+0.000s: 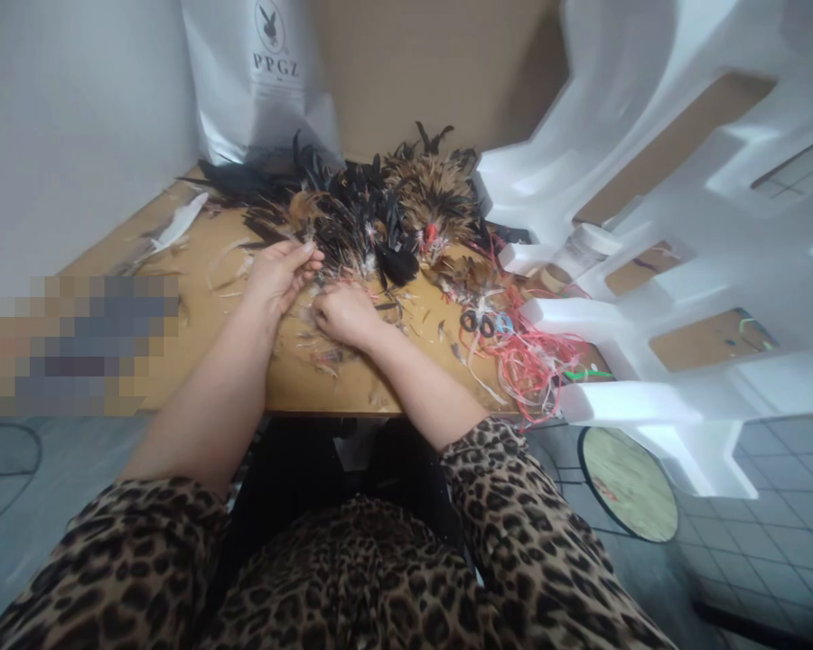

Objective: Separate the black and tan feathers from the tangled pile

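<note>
My left hand (pixel 281 273) is closed in a pinch, thumb against fingers, at the front of a heap of feathers. A brown feather (pixel 303 209) rises from its fingertips. Just to the right and lower, my right hand (pixel 345 311) is curled with its knuckles up, close to the tabletop; what its fingers hold is hidden. Long black feathers (pixel 359 194) lie bunched behind both hands, pale quill ends toward me. To their right stands a brown feather bundle (pixel 437 194) with a red tie (pixel 430 236) at its base. Loose feather scraps (pixel 325 357) litter the wood around my hands.
Pink string (pixel 538 357) lies tangled at the right of the table (pixel 372 393), beside black rings (pixel 469 321) and a blue ring (pixel 503 323). White foam packing (pixel 616 402) borders the right side. A printed white bag (pixel 257 99) stands behind. A pixelated patch covers the left.
</note>
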Demonstrator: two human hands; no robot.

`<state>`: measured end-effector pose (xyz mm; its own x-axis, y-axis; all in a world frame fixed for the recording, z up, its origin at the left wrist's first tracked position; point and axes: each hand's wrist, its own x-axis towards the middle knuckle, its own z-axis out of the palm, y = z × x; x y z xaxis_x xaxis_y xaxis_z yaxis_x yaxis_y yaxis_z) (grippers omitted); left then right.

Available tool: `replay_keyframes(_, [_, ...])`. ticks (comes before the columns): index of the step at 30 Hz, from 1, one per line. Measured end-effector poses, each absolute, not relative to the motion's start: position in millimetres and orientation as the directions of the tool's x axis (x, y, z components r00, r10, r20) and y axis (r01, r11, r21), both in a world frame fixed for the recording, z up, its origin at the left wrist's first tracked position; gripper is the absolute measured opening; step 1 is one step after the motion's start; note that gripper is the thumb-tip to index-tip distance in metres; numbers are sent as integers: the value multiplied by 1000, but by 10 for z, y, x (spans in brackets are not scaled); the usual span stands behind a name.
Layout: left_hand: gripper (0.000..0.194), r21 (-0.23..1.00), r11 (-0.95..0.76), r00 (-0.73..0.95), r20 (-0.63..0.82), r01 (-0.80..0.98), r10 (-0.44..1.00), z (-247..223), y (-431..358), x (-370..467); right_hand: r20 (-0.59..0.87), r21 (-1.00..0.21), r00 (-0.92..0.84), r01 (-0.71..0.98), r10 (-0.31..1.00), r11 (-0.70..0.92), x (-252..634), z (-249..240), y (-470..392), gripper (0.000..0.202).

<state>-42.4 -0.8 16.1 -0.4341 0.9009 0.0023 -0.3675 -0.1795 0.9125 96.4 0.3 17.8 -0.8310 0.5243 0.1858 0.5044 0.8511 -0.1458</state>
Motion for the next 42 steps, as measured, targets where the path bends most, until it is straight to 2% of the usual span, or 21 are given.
replay_keyframes(2, [10, 909, -186, -429, 10, -372, 903, 157, -11, -425, 230, -238, -767, 552, 599, 799, 971, 153, 90, 23])
replay_keyframes(5, [10, 903, -199, -427, 19, -380, 904, 157, -14, -423, 282, -541, -598, 547, 750, 639, 1053, 112, 293, 17])
replay_keyframes(8, [9, 905, -176, -410, 3, -386, 912, 166, -21, -408, 197, -859, -464, 344, 864, 381, 1171, 76, 491, 12])
replay_keyframes(9, [9, 907, -159, -404, -12, -389, 915, 170, -24, -401, 141, -928, -445, 251, 885, 274, 1208, 69, 540, 13])
replay_keyframes(11, [8, 911, -119, -393, -51, -396, 918, 174, -32, -384, 42, -993, -425, 81, 904, 84, 1266, 67, 603, 14])
replay_keyframes(15, [8, 911, -40, -311, -99, -411, 945, 155, -43, -355, -32, -988, -427, -125, 904, -94, 1305, 78, 632, 21])
replay_keyframes(22, [4, 918, 62, -140, -126, -392, 982, 114, -58, -299, -6, -976, -485, -186, 875, -110, 1245, 43, 592, 33])
replay_keyframes(30, [5, 916, 102, -102, -152, -387, 983, 102, -54, -269, 46, -986, -443, -165, 896, -31, 1229, 107, 487, 33])
replay_keyframes(37, [6, 934, 109, -113, -156, -341, 981, 83, -52, -236, 49, -986, -436, -167, 898, -28, 1180, 110, 445, 30])
replay_keyframes(42, [7, 951, 99, -137, -145, -294, 980, 81, -52, -249, 144, -989, -440, -87, 886, 118, 1234, 141, 491, 25])
